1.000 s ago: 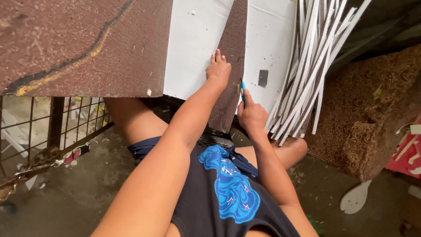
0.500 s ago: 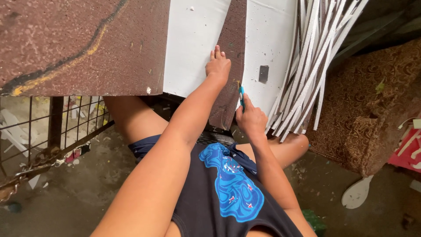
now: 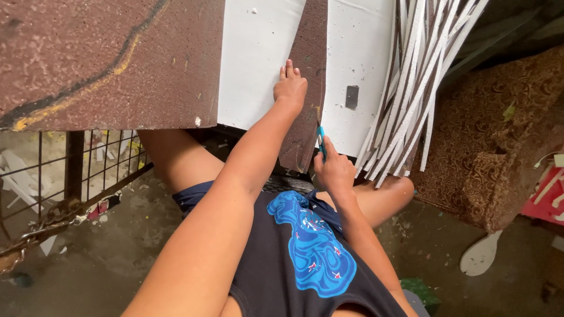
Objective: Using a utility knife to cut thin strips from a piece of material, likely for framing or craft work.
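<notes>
The left hand [image 3: 289, 88] lies flat, fingers together, pressing the white foam sheet [image 3: 258, 64] at its right edge on the brown speckled tabletop [image 3: 106, 58]. The right hand [image 3: 333, 170] is closed around a slim teal-handled cutter [image 3: 321, 138], its tip at the gap between that sheet and a second white foam panel [image 3: 358, 64]. A bundle of cut white strips [image 3: 411, 94] leans just beside it.

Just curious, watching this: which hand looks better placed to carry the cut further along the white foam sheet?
The right hand, probably: it grips the teal-handled knife at the white foam sheet. The left hand lies flat on it.
</notes>
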